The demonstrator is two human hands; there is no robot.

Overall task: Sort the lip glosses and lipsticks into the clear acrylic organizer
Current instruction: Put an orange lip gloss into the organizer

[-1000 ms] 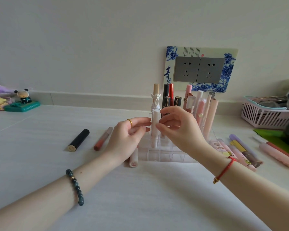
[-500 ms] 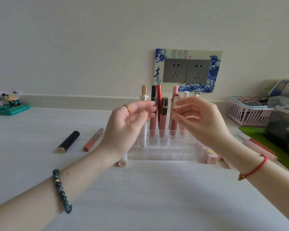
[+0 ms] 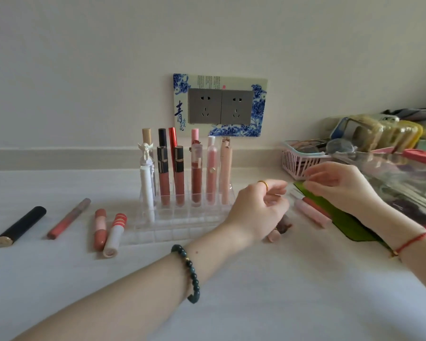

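White worktop (image 3: 305, 279) set against a plain wall carries all items. Left hand (image 3: 258, 210): fingers loosely curled, grasping nothing, positioned over two short tubes (image 3: 279, 229) lying flat. Right hand (image 3: 340, 187): blurred, fingers relaxed, nothing visible in it, positioned over a green mat (image 3: 349, 219). Pink tubes (image 3: 312, 214) lie between the hands. Clear acrylic organizer (image 3: 182, 227) stands just left of the left hand; its rear cells hold upright glosses and lipsticks (image 3: 197, 178), front cells unfilled. Further left lie a white tube (image 3: 115, 235), a pink tube (image 3: 100, 228), a slim red tube (image 3: 68, 219) and a black tube (image 3: 20, 226). Pink basket (image 3: 295, 166) sits behind the right hand.
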